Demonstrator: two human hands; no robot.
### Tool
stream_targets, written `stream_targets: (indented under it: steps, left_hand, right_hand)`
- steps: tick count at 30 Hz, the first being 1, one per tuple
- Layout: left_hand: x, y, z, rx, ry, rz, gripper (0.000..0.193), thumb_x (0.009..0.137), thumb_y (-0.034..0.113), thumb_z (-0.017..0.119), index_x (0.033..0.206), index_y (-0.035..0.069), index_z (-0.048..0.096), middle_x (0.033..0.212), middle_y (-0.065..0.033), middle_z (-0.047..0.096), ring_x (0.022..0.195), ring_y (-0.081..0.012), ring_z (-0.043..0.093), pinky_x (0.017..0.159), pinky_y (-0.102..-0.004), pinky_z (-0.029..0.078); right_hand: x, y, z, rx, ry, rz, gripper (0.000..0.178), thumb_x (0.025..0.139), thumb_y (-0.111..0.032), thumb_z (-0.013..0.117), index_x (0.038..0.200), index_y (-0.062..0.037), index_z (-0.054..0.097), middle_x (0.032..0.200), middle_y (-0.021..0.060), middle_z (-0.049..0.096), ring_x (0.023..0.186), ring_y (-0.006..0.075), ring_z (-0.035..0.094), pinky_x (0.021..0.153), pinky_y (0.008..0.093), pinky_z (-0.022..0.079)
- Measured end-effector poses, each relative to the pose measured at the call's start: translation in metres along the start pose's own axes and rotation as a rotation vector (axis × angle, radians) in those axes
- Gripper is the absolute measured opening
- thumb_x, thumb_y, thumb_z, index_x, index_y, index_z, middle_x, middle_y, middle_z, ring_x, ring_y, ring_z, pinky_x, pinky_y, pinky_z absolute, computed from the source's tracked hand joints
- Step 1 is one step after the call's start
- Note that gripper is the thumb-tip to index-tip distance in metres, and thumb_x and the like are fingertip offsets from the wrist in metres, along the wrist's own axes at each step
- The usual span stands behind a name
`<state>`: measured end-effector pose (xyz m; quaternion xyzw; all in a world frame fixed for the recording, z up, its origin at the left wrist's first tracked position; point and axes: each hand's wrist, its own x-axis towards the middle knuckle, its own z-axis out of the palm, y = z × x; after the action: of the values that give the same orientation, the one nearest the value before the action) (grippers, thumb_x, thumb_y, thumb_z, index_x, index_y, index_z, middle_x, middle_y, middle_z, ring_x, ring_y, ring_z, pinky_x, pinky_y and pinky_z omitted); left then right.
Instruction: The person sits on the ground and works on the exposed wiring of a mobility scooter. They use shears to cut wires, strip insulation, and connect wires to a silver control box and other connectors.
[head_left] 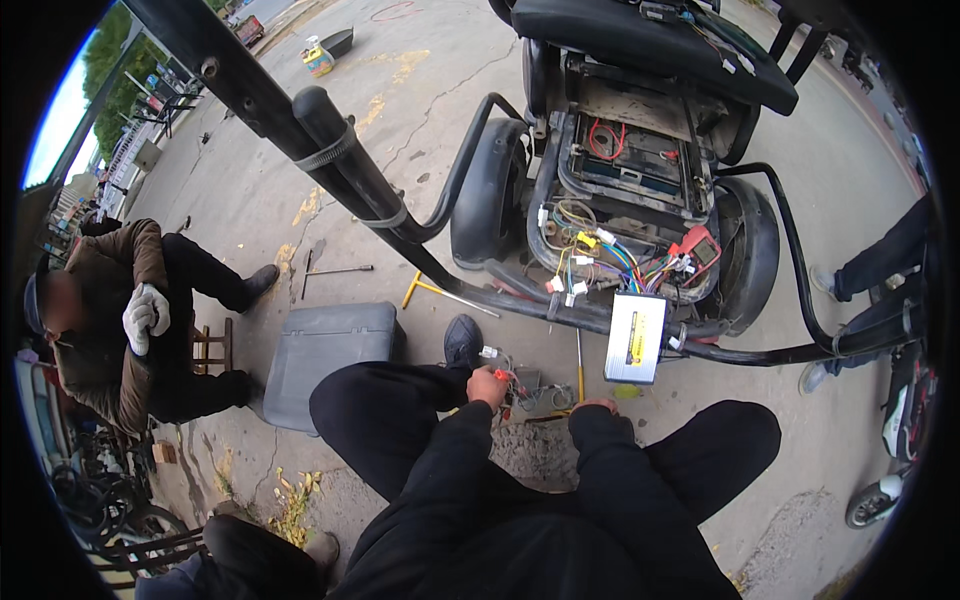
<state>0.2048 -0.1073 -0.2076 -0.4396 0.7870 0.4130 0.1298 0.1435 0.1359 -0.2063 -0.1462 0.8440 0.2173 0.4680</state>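
My left hand point(485, 388) is closed on a small orange-red piece point(501, 375), too small to name for sure. Beside it on the ground lies a tangle of wires point(522, 388) with a grey box among them. My right hand point(597, 405) hangs low between my knees, its fingers mostly out of sight, close to a yellow T-handled tool point(580, 366). In front of me, a silver controller box point(636, 338) with a yellow label rests at the vehicle frame's edge. Coloured wires with white and yellow plugs point(590, 250) spread behind it, next to a red multimeter point(700, 247).
A dark grey case point(335, 350) stands to my left. Another person in white gloves point(146, 318) sits beyond it. The vehicle's black tube frame point(370, 190) crosses ahead, under a black seat point(650, 45). Another T-handled tool point(440, 290) and a rod point(340, 269) lie on the pavement.
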Motion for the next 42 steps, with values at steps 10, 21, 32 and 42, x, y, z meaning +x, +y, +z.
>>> stream_targets:
  steps: [10,21,32,42]
  left_hand:
    - [0.025,-0.014,-0.009,-0.37,-0.498,-0.129,0.028,0.086,-0.007,0.079,0.111,0.005,0.075,0.083,-0.0025,0.068,0.056,-0.0163,0.056,0.048,-0.0339,0.039]
    - [-0.007,0.013,-0.02,-0.613,-0.924,0.154,0.021,0.106,0.012,0.06,0.12,0.007,0.074,0.125,-0.0092,0.079,0.096,-0.0206,0.069,0.092,-0.0372,0.058]
    - [-0.044,0.056,-0.043,-0.785,-0.791,-0.338,0.035,0.105,0.008,0.053,0.133,0.014,0.074,0.098,0.0072,0.069,0.065,-0.0077,0.035,0.072,-0.0263,0.046]
    - [-0.014,0.013,-0.013,-0.239,-0.653,0.104,0.032,0.105,0.007,0.064,0.135,0.013,0.073,0.103,0.0004,0.065,0.084,-0.0158,0.056,0.094,-0.038,0.06]
  right_hand:
    - [-0.247,0.08,-0.017,0.076,0.724,-0.102,0.021,0.091,-0.015,0.069,0.104,-0.0146,0.085,0.102,0.0093,0.079,0.097,0.0279,0.079,0.087,0.0424,0.056]
    - [-0.237,0.093,-0.03,1.139,1.084,-0.649,0.019,0.089,0.004,0.057,0.099,-0.0009,0.073,0.109,0.0175,0.074,0.119,0.0397,0.068,0.124,0.056,0.04]
    - [-0.221,0.081,-0.016,1.958,0.421,-1.073,0.069,0.095,-0.049,0.087,0.133,-0.0092,0.045,0.105,0.0034,0.058,0.097,0.0132,0.054,0.092,0.0308,0.044]
    - [-0.209,0.072,-0.011,2.175,0.072,-1.156,0.073,0.098,-0.057,0.08,0.145,-0.0062,0.055,0.096,0.0026,0.054,0.094,0.0164,0.054,0.101,0.0397,0.044]
